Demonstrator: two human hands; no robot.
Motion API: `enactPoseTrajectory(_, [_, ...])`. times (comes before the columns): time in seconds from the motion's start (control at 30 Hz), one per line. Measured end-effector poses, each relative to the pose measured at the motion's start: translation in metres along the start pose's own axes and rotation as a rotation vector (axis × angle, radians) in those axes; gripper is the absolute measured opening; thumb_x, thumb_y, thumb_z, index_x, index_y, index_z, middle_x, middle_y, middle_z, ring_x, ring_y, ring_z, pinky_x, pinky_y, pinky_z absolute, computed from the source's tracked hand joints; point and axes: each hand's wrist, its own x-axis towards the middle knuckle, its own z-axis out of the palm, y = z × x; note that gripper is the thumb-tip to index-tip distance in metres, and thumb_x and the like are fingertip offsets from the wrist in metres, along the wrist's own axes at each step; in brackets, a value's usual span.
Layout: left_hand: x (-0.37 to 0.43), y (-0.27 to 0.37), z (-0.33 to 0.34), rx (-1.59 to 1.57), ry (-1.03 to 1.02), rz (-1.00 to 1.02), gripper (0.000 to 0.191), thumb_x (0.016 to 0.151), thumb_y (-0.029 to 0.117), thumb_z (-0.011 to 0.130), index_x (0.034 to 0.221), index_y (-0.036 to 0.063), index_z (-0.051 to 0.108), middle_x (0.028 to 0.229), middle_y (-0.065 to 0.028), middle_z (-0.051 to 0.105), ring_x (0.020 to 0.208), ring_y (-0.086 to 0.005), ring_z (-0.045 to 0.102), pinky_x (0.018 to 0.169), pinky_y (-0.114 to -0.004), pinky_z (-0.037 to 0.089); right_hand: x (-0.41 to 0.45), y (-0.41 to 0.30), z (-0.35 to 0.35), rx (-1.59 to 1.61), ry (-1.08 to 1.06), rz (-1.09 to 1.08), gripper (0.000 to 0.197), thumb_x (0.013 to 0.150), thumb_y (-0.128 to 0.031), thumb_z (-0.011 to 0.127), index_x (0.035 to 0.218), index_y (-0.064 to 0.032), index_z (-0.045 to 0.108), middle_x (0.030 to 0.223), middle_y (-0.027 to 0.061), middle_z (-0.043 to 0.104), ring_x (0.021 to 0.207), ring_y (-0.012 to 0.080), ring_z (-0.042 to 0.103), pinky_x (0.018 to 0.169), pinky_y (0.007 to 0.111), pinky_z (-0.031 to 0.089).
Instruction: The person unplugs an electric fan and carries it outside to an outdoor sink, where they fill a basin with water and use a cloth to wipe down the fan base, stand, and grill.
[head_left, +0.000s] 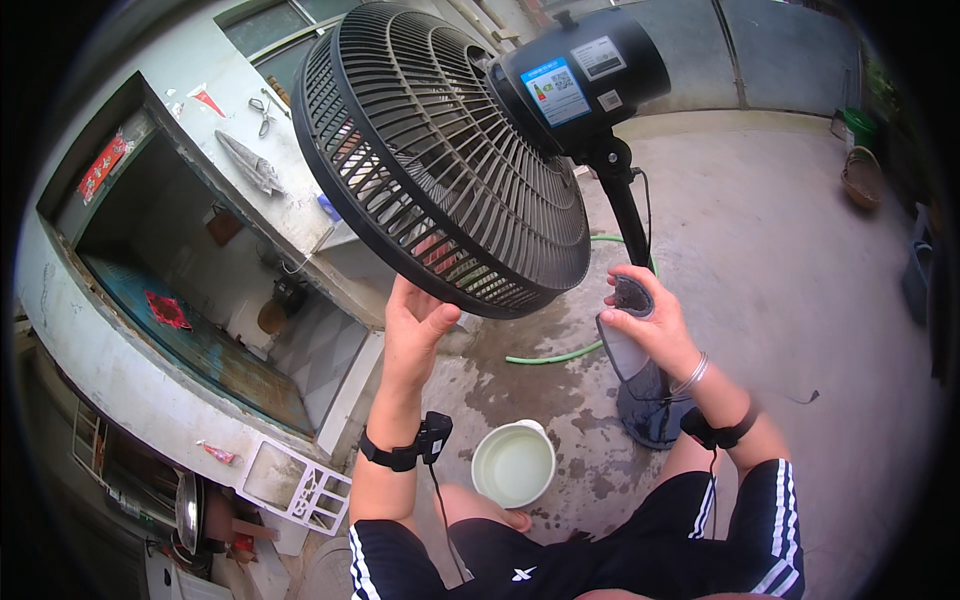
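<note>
A black pedestal fan (450, 150) fills the upper middle, its grille facing left and its motor housing (585, 79) to the right. My left hand (418, 326) touches the lower rim of the grille, fingers behind it and thumb spread. In my right hand (652, 319) is a dark, damp-looking cloth or pad (632, 295), gripped between thumb and fingers beside the fan's pole (628, 214). A grey dark-edged piece hangs below that hand. The round fan base (649, 420) stands on the wet concrete, partly hidden by my right arm.
A white basin (514, 465) of water sits between my legs and the house wall. A green hose (551, 358) lies behind the pole, and a cord with a plug (806, 397) trails right. The doorway (225, 277) is at left; a basket (861, 178) lies far right.
</note>
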Motion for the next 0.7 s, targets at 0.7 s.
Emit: enactPoseTrajectory(0.7, [0.019, -0.002, -0.016, -0.119, -0.082, 0.106, 0.081, 0.063, 0.017, 0.076, 0.127, 0.0038, 0.027, 0.121, -0.0078, 0.039, 0.106, -0.0191, 0.041, 0.087, -0.033, 0.035, 0.046, -0.059, 0.025, -0.394, -0.174, -0.183, 0.065, 0.061, -0.015, 0.076, 0.117, -0.0062, 0.043, 0.104, 0.0045, 0.050, 0.086, 0.0125, 0.050, 0.076, 0.025, 0.044])
